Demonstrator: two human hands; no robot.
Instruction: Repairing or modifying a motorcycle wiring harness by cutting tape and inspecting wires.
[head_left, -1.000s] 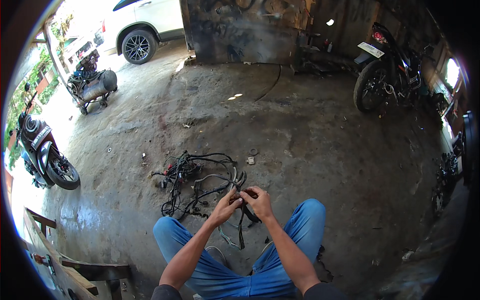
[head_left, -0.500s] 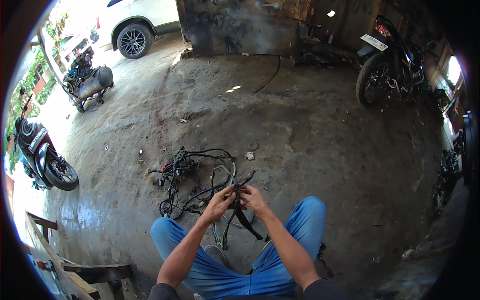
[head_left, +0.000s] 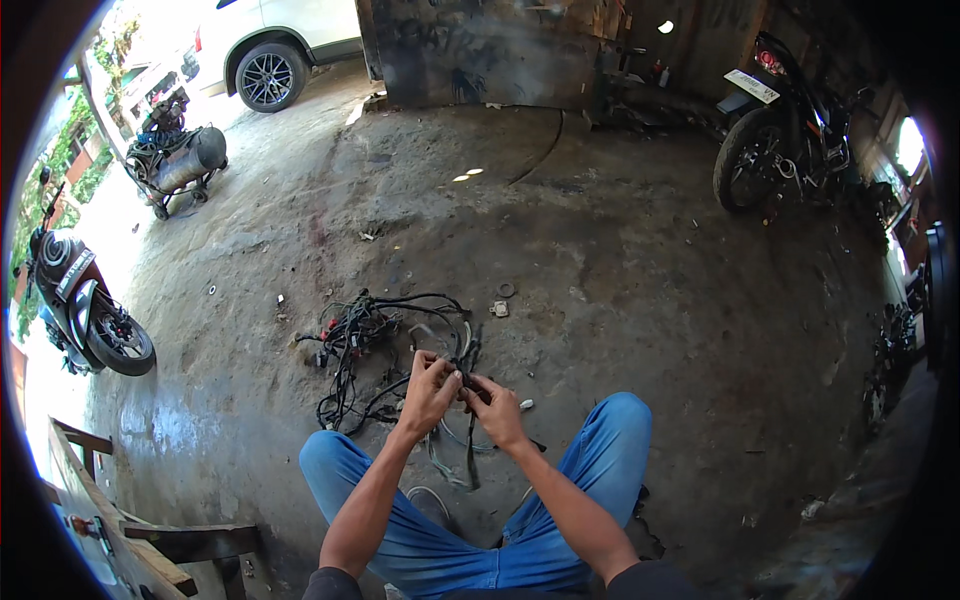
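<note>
A tangled black wiring harness (head_left: 352, 338) with several connectors lies on the concrete in front of me. Its near branches rise into my hands, between my knees. My left hand (head_left: 430, 393) pinches a dark taped section of the harness between thumb and fingers. Close beside it, my right hand (head_left: 495, 412) grips the same section, its fingertips almost touching the left ones. Loose wire ends hang below both hands toward my feet. A small white connector (head_left: 526, 404) shows just right of my right hand. The exact spot under the fingertips is hidden.
A small pale square part (head_left: 499, 309) and a dark ring (head_left: 506, 290) lie beyond the harness. Motorcycles stand at left (head_left: 105, 320) and far right (head_left: 765, 150). An air compressor (head_left: 185, 165) is at far left; a wooden bench (head_left: 150, 545) is near left.
Both hands have shifted on the harness, the left slightly up and the right lower. The dark strip that hung down below them has swung away, and the white connector has come into sight.
</note>
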